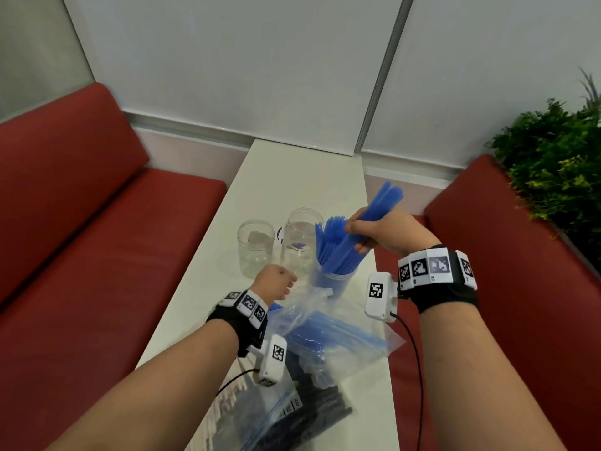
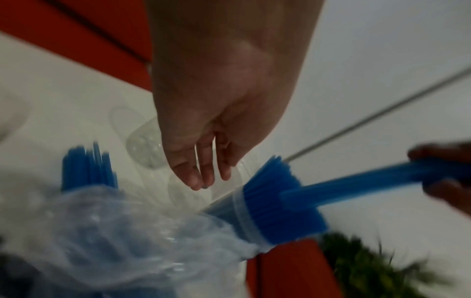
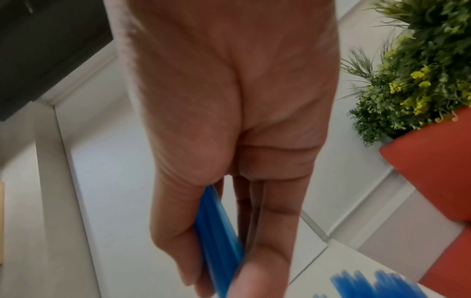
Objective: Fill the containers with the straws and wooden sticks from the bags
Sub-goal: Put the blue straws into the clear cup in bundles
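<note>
Straws (image 1: 374,216), a blue bundle, sit clenched in the right hand (image 1: 387,236) over the near-full container (image 1: 335,281); left hand (image 1: 276,281) hangs relaxed, holding nothing; best lowered upright, eased between those already standing.

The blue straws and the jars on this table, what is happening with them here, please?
A person is filling containers with straws. The right hand grips a bundle of blue straws, its lower end at a clear container that already holds many blue straws. The left hand hovers open above the plastic bag, holding nothing. That bag has more blue straws inside. Two clear jars behind are empty. A second bag with dark sticks lies nearer on the white table.
</note>
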The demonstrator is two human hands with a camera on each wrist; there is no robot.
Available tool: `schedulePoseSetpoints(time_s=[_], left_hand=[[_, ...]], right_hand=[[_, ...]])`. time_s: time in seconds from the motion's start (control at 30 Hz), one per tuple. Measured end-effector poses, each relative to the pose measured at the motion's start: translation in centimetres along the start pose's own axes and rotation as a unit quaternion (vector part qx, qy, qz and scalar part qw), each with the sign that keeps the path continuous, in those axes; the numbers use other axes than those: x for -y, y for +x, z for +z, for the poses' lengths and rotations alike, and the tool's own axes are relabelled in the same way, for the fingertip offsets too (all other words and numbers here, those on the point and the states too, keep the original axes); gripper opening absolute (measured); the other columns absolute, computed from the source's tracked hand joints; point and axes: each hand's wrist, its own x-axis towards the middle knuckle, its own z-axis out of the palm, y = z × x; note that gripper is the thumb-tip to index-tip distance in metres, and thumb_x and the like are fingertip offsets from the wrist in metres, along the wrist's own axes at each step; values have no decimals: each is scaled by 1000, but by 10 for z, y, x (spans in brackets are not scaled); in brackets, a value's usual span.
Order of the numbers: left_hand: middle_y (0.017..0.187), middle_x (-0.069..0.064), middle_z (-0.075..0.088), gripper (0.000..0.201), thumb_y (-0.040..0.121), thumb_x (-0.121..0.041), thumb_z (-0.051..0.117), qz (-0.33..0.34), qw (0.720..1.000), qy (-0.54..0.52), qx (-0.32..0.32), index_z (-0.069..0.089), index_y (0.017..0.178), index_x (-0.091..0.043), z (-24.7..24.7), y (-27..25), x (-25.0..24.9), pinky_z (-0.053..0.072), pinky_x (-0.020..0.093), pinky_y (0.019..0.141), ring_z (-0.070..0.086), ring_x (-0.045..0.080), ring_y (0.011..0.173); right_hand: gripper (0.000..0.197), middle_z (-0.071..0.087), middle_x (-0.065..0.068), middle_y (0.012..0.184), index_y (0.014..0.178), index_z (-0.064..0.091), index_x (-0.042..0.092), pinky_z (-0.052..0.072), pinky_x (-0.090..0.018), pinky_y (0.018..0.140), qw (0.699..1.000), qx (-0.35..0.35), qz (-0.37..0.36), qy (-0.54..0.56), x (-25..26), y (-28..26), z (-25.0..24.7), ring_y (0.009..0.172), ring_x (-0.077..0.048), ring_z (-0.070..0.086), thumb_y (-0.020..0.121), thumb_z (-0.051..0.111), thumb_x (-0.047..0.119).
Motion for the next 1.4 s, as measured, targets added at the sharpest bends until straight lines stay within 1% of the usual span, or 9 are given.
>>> schedulePoseSetpoints(time_s=[0.17, 0.4, 0.6, 0.73, 0.87, 1.0, 1.13, 1.27, 1.4], left_hand=[[114, 7, 69, 29, 91, 2, 50, 120, 924, 361, 41, 74, 106, -7, 2, 24, 31, 47, 25, 94, 63, 22, 106], [130, 8, 58, 39, 96, -23, 56, 168, 772, 576, 212, 54, 134, -16, 21, 46, 57, 42, 40, 103, 55, 28, 120], [148, 3, 39, 52, 99, -24, 44, 193, 680, 682, 187, 29, 149, -21, 25, 55, 77, 41, 50, 98, 42, 29, 130], [139, 5, 46, 45, 99, -27, 42, 192, 659, 708, 168, 37, 144, -22, 27, 58, 81, 37, 48, 98, 48, 31, 123], [123, 4, 58, 30, 99, -30, 43, 209, 649, 711, 170, 54, 126, -24, 28, 59, 76, 39, 43, 94, 56, 28, 114], [110, 4, 65, 23, 98, -28, 45, 214, 637, 719, 178, 64, 109, -20, 29, 57, 66, 46, 39, 86, 63, 27, 103], [110, 6, 66, 21, 99, -22, 45, 215, 620, 734, 177, 63, 108, -17, 29, 53, 66, 45, 37, 79, 64, 28, 101], [110, 9, 66, 22, 98, -16, 45, 208, 624, 733, 171, 65, 106, -10, 28, 44, 63, 49, 39, 82, 65, 29, 100], [116, 10, 64, 28, 100, -17, 40, 201, 640, 725, 157, 63, 115, -9, 26, 35, 54, 50, 41, 88, 63, 30, 105]], right_hand=[[7, 74, -9, 68, 90, 73, 12, 54, -19, 59, 998, -35, 11, -46, -17, 21, 1, 59, -18, 72, 89, 72, 19], [11, 73, -12, 67, 91, 71, 5, 61, -33, 71, 997, -45, 10, -69, -34, 47, 10, 57, -17, 70, 90, 69, 16], [14, 72, -18, 67, 83, 69, 1, 59, -35, 67, 995, -55, 49, -71, -52, 62, 31, 59, -24, 69, 89, 69, 14], [12, 73, -18, 75, 80, 69, 5, 61, -39, 69, 994, -70, 46, -75, -58, 64, 40, 60, -24, 68, 89, 71, 14], [27, 61, 11, 87, 96, 61, 24, 41, -12, 56, 986, -109, -7, -124, -54, 67, 29, 71, 0, 56, 80, 82, 31], [54, 52, 5, 117, 129, 50, 30, 38, -9, 82, 961, -233, -128, -73, -44, 64, 30, 102, -6, 52, 83, 77, 40], [52, 37, -5, 157, 153, 37, 19, 25, -32, 121, 933, -263, -196, -152, -47, 61, 62, 147, -20, 31, 103, 51, 27], [54, 13, -5, 169, 160, 25, 20, 1, -49, 126, 933, -101, -49, -342, -75, 59, 85, 156, -30, 1, 109, 34, 37], [59, -6, -5, 170, 160, 18, 35, -5, -52, 125, 936, -162, -75, -302, -84, 51, 82, 155, -35, -9, 107, 42, 37]])
